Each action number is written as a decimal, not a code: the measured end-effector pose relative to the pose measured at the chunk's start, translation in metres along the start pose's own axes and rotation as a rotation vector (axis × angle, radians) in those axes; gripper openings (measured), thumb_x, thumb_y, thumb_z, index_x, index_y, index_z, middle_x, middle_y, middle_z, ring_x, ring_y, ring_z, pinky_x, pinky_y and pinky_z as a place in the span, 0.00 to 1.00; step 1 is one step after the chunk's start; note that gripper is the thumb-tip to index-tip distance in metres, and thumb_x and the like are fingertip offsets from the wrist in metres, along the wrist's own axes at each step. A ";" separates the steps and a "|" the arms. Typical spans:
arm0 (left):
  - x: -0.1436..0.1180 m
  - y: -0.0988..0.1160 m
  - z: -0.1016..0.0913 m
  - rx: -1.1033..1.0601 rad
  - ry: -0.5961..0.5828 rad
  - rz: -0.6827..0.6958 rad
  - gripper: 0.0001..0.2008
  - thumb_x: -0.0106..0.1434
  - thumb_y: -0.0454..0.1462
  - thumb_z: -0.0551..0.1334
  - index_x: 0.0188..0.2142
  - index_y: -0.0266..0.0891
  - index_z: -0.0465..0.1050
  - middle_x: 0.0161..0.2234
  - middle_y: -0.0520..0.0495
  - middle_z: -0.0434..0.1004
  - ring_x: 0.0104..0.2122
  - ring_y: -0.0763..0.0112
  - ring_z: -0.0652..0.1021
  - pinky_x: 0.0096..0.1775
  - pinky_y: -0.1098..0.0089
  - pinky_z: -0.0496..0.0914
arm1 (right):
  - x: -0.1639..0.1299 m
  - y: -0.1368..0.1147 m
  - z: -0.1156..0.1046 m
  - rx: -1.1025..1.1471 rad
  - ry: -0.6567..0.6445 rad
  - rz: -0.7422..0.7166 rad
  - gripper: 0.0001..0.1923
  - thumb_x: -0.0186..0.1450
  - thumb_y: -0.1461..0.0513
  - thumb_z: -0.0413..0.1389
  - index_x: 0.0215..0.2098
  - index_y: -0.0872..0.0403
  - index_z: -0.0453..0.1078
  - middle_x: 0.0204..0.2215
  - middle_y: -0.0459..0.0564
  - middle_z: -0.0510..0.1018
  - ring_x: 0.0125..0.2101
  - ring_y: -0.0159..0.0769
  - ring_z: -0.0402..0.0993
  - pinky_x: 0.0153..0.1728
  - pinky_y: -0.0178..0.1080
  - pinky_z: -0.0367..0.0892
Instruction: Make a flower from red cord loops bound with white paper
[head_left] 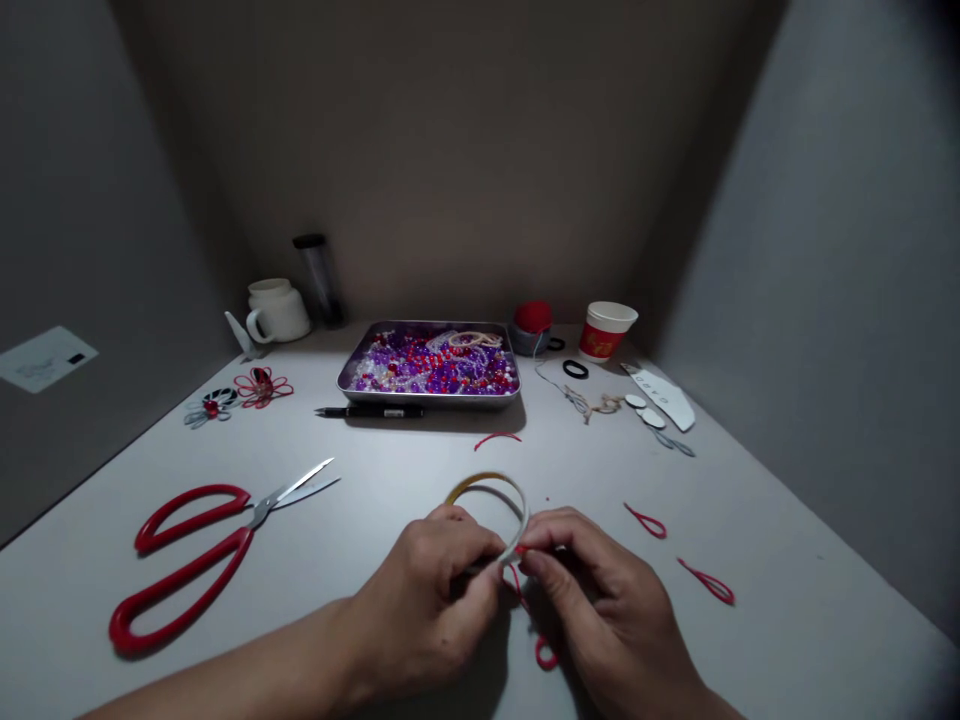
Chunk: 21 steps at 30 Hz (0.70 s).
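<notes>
My left hand [442, 590] is closed around a thin roll of tape [523, 497], white outside and yellow-brown inside, held upright above the table. My right hand [600, 590] meets it at the ring's lower right edge, thumb and fingertips pinched on a bit of red cord [523, 549]. Below the fingertips a red cord loop [546, 653] shows between the hands; whether it joins the pinched piece I cannot tell. To the right of my right hand lie two more red loops [646, 521] [709, 582]. A short red cord piece [497, 437] lies beyond the roll.
Red-handled scissors [259, 515] lie open at left. Behind are a metal bead tray [427, 400], a black pen [375, 412], wire flowers [262, 388], a white pot [277, 310], yarn balls [532, 318], a paper cup [607, 330] and a white blade-shaped piece [664, 397].
</notes>
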<state>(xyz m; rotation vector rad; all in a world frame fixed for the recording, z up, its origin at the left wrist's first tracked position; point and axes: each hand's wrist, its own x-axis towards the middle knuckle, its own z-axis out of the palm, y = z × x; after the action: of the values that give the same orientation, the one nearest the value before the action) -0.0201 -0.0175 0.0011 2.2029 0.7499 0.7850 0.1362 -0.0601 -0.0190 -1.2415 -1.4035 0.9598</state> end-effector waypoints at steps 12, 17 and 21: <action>0.000 0.001 -0.001 0.055 -0.020 -0.038 0.11 0.58 0.30 0.50 0.21 0.36 0.62 0.19 0.51 0.61 0.23 0.73 0.66 0.31 0.71 0.62 | -0.002 -0.005 0.007 0.198 0.043 0.204 0.11 0.61 0.54 0.53 0.28 0.54 0.64 0.17 0.40 0.63 0.13 0.23 0.56 0.11 0.26 0.59; 0.001 0.004 -0.004 0.022 -0.035 -0.028 0.11 0.59 0.29 0.49 0.23 0.36 0.64 0.19 0.52 0.62 0.23 0.73 0.64 0.33 0.69 0.62 | -0.004 -0.007 0.006 0.226 0.048 0.187 0.11 0.59 0.54 0.55 0.27 0.53 0.65 0.21 0.42 0.68 0.13 0.24 0.57 0.12 0.28 0.59; -0.001 0.009 -0.002 -0.049 -0.002 -0.106 0.11 0.59 0.30 0.49 0.23 0.36 0.66 0.18 0.53 0.60 0.23 0.74 0.63 0.33 0.70 0.62 | -0.004 -0.008 0.006 0.192 0.055 0.112 0.10 0.60 0.55 0.55 0.25 0.53 0.65 0.24 0.44 0.71 0.15 0.25 0.59 0.15 0.29 0.59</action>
<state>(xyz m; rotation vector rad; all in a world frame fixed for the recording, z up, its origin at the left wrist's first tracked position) -0.0201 -0.0231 0.0089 2.1014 0.8303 0.7401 0.1282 -0.0648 -0.0134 -1.2023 -1.1801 1.1017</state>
